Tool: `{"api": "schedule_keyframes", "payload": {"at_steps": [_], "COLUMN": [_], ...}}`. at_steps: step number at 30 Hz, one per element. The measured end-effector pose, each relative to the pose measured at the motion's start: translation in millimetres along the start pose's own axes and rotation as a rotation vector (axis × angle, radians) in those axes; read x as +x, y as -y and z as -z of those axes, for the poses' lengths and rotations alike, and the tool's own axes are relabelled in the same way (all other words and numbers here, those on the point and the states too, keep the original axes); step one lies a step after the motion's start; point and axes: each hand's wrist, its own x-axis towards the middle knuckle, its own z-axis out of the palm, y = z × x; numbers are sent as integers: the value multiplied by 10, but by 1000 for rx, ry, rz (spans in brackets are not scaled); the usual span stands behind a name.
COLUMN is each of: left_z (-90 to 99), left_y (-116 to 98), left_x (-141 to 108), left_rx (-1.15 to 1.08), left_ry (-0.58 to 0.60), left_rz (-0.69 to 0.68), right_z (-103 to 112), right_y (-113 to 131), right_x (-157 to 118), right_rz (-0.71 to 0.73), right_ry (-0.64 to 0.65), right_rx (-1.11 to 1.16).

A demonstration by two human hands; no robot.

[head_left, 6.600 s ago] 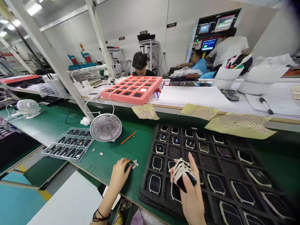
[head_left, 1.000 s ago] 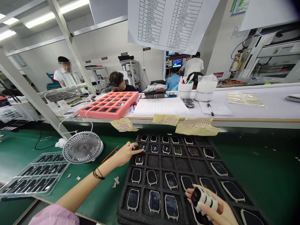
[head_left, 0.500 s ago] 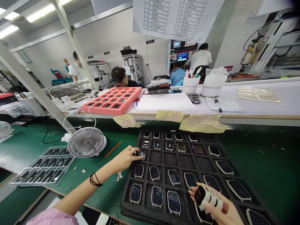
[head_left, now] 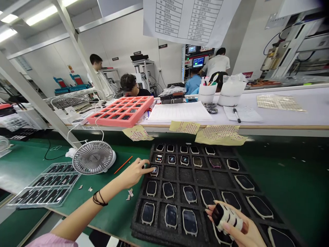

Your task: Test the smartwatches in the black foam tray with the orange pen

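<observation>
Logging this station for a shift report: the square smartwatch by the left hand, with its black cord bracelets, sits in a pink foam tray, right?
Not pink: the head view shows the square smartwatch by the left hand, with its black cord bracelets, sitting in a black foam tray.

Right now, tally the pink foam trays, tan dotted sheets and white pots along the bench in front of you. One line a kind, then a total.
Pink foam trays: 1
Tan dotted sheets: 3
White pots: 2
Total: 6
</observation>
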Motion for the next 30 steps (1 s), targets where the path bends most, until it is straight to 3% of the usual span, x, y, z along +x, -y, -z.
{"api": "schedule_keyframes", "payload": {"at_steps": [3, 8, 11, 17, 23, 30], "left_z": [32, -55, -141, -204, -49, -16], "left_y": [53, -7, -79, -120, -110, -319], "left_x": [263, 881, 1119, 1120, 1023, 1528], "left_rx": [6, 77, 92, 110, 125, 144], "left_ry": [-57, -23, -25, 9, 32, -11], "left_rz": [33, -20, -28, -86, -167, -179], "right_z": [29, 15, 20, 67, 32, 45], "right_y": [0, 5, -22, -61, -44, -80], "right_x": [22, 11, 12, 42, 31, 52], "right_rz": [-10, 18, 23, 23, 38, 92], "right_ry": [4, 7, -3, 25, 31, 42], "right_rx": [-8, 11, 43, 12, 86, 83]}}
